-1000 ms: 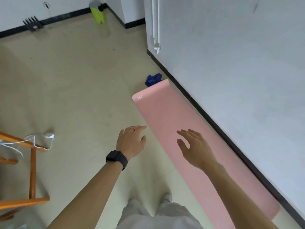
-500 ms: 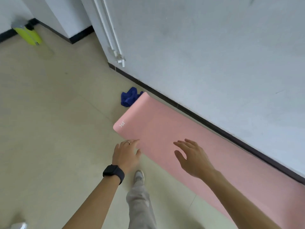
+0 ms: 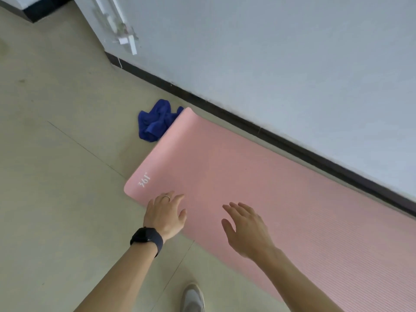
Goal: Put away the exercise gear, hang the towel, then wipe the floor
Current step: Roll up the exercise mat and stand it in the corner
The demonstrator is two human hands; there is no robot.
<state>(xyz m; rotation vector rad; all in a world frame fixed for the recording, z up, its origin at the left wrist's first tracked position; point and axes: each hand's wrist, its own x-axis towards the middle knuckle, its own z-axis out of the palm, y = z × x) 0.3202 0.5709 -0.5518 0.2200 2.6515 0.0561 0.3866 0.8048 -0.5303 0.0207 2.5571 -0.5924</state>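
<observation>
A pink exercise mat lies unrolled on the floor along the wall, its short end with a white logo nearest me. A crumpled blue towel lies on the floor right at the mat's far corner. My left hand, with a ring and a black watch on the wrist, hovers over the mat's near corner with fingers relaxed. Further along the mat, my right hand is spread over the pink surface and holds nothing. Whether either hand touches the mat I cannot tell.
A grey wall with a black skirting board runs close behind the mat. White pipes come down the wall at the upper left. Beige floor tiles stretch out to the left. My grey shoe stands by the mat's near edge.
I have come closer to the mat's end and both hands have reached further forward and down over it. The towel and mat have not moved.
</observation>
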